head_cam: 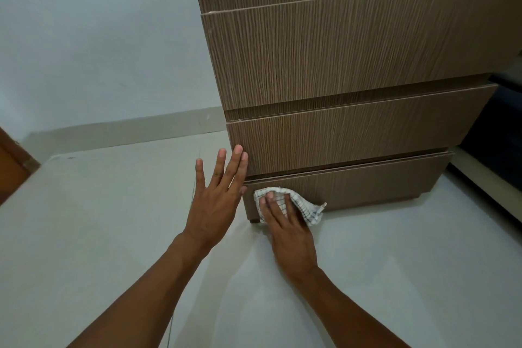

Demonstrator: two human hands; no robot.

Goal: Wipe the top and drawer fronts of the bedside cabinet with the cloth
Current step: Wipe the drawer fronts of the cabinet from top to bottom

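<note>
The brown wood-grain bedside cabinet fills the upper right, seen from low down, with its drawer fronts stacked one above another. My right hand presses a white checked cloth flat against the left end of the lowest drawer front. My left hand is spread, fingers apart and pointing up, its fingertips at the cabinet's left front corner beside the second-lowest drawer front. It holds nothing. The cabinet top is out of view.
Pale tiled floor spreads in front and to the left. A white wall with a light skirting runs behind. A brown wooden edge shows at far left. Dark furniture stands right of the cabinet.
</note>
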